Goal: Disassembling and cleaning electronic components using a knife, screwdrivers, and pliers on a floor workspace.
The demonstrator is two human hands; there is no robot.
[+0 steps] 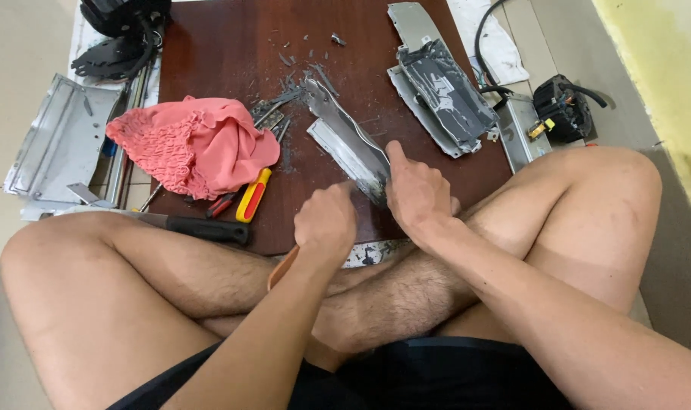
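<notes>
Legs crossed on a pale tiled floor (26, 61), a person sat over a dark brown wooden board (224, 53) that served as a work surface, its top littered with grey shavings and scraps. Largest on the board was a crumpled pink cloth (193, 144), lying at the left, well apart from both hands. At the upper right rested a grey metal housing (440, 95) with dark residue inside, and beyond the board's right edge sat a black electrical part (561, 106) with cables. A bent sheet-metal bracket (61, 140) lay on the floor off the left edge.

Near the middle of the board, a long silvery metal strip (345, 137) ran diagonally toward the person, its near end darkened. The right hand (417, 193) was closed around that near end, thumb stretched up along the metal, pinning it to the board. The left hand (326, 220) was curled into a fist just beside it, clenching something whose orange handle end (283, 267) showed below the wrist; what kind of tool it was could not be told.

Smaller items lay left of the hands: a black-handled tool (205, 228) at the board's front edge and a yellow-and-red screwdriver (253, 196) just beside the cloth.
</notes>
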